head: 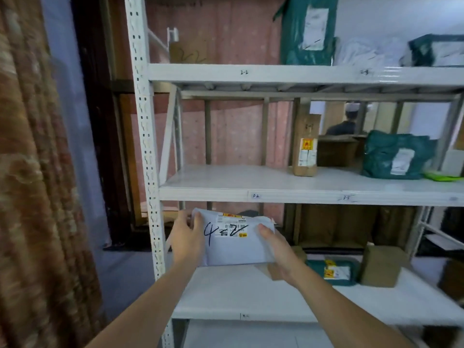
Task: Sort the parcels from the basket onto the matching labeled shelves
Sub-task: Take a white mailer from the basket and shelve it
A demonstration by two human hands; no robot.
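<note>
A white soft parcel (236, 244) with "4-2" written in black marker and a printed label stands upright above the left part of the lower shelf (226, 297). My left hand (187, 238) grips its left edge and my right hand (275, 249) grips its right edge. The shelf above (213, 189) carries the marks 3-2 and 3-3 on its front edge. Higher up, the shelf (226, 74) is marked 2-2. The basket is out of view.
A green flat parcel (334, 271) and a brown box (381, 266) lie on the lower shelf to the right. A tall brown box (305, 146) and a green bag (394, 154) sit on the 3 shelf. A curtain (32, 172) hangs at the left.
</note>
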